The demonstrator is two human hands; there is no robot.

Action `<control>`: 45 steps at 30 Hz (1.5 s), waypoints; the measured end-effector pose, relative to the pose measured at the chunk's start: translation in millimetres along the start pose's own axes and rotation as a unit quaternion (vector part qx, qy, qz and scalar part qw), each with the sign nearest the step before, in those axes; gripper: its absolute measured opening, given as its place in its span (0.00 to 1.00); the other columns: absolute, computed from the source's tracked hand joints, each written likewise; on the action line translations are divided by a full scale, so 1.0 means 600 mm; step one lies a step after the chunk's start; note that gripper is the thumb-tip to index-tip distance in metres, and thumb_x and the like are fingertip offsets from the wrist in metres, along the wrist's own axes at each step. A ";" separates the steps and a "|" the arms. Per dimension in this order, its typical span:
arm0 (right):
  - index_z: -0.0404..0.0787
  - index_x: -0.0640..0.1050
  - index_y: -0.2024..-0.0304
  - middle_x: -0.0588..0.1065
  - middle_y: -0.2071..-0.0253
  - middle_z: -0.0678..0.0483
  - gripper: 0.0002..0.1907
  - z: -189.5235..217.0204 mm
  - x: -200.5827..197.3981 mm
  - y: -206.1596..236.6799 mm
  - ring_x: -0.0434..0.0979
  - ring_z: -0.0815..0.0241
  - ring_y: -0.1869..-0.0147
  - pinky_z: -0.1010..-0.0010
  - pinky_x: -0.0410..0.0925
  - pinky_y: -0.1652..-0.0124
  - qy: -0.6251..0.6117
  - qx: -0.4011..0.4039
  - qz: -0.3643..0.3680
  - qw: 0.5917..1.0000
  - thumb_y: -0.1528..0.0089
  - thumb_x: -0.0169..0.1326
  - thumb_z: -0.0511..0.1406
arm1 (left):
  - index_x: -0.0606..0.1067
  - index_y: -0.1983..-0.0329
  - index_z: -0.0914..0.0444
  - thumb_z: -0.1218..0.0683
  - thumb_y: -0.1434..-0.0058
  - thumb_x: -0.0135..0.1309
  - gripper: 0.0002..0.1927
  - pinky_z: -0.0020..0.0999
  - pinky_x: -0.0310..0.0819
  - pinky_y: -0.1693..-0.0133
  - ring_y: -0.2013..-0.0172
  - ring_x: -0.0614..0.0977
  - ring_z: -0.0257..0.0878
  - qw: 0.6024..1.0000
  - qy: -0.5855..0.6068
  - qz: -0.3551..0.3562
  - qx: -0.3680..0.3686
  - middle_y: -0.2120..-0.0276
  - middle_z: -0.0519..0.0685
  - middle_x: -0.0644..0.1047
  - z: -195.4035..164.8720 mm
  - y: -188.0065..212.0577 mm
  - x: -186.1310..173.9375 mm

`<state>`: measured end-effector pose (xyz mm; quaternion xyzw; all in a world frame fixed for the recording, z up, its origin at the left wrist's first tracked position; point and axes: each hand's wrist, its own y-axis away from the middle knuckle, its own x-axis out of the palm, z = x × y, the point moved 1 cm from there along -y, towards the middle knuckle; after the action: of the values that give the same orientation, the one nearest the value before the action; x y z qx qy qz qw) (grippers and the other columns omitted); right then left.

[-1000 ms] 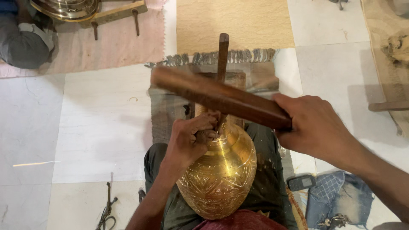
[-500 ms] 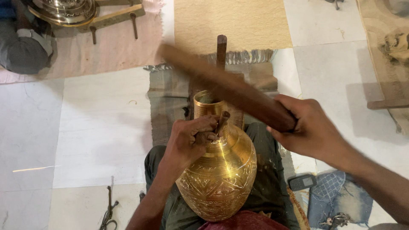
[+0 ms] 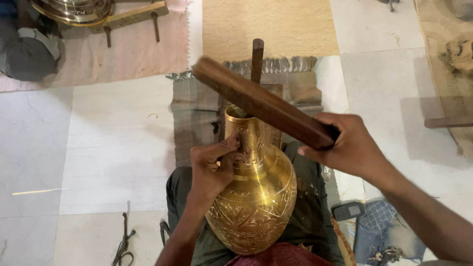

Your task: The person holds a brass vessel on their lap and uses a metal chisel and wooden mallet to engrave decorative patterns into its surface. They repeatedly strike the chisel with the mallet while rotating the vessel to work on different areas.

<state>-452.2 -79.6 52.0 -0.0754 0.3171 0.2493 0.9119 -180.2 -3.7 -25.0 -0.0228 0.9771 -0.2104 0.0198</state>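
An engraved brass vase (image 3: pixel 256 197) lies on my lap with its neck pointing away from me. My left hand (image 3: pixel 214 165) is closed on the left side of the neck; a small tool may be under its fingers, but I cannot make it out. My right hand (image 3: pixel 350 145) grips the near end of a long dark wooden bar (image 3: pixel 258 102), raised at a slant above the vase mouth. Behind the vase a wooden post (image 3: pixel 256 60) stands upright on a small wooden block.
A fringed brown mat (image 3: pixel 189 116) lies under the post on the pale tiled floor. A brass vessel (image 3: pixel 74 10) sits on a wooden frame at the far left. A phone (image 3: pixel 348 210) and folded blue cloth (image 3: pixel 382 231) lie at my right.
The wooden bar has swung up and away from the vase neck, baring the mouth. My left hand has slid down the side of the neck.
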 end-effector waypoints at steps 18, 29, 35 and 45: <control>0.49 0.73 0.53 0.73 0.74 0.60 0.15 0.145 -0.054 -0.046 0.74 0.68 0.79 0.76 0.68 0.77 0.345 0.203 0.190 0.897 0.41 0.58 0.30 | 0.82 0.57 0.70 0.71 0.37 0.52 0.11 0.28 0.87 0.64 0.67 0.89 0.37 0.998 -0.041 -0.005 -0.043 0.64 0.55 0.85 -0.036 -0.020 0.009; 0.40 0.74 0.64 0.72 0.84 0.55 0.12 0.132 -0.060 -0.044 0.70 0.64 0.87 0.70 0.65 0.85 0.082 0.025 0.079 0.993 0.50 0.58 0.29 | 0.83 0.62 0.69 0.69 0.37 0.53 0.09 0.30 0.87 0.69 0.73 0.88 0.37 0.998 -0.045 0.012 -0.035 0.67 0.57 0.86 -0.016 -0.017 0.000; 0.39 0.73 0.65 0.69 0.84 0.55 0.11 0.136 -0.049 -0.038 0.69 0.62 0.86 0.69 0.63 0.85 0.065 0.047 0.088 0.993 0.49 0.59 0.29 | 0.83 0.61 0.69 0.71 0.40 0.51 0.12 0.30 0.88 0.67 0.71 0.89 0.37 0.999 -0.028 0.024 -0.040 0.65 0.56 0.86 -0.015 -0.017 -0.003; 0.45 0.75 0.57 0.71 0.83 0.56 0.16 0.118 -0.043 -0.035 0.72 0.62 0.83 0.66 0.68 0.80 0.278 0.141 0.171 0.935 0.47 0.60 0.31 | 0.83 0.56 0.67 0.73 0.44 0.54 0.17 0.31 0.87 0.66 0.69 0.89 0.38 0.997 0.015 0.045 -0.063 0.65 0.55 0.86 -0.021 -0.015 -0.009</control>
<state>-420.6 -87.4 122.9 0.0425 0.5977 0.3233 0.7324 -175.0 -6.5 -9.9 0.0229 0.9886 -0.1479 0.0129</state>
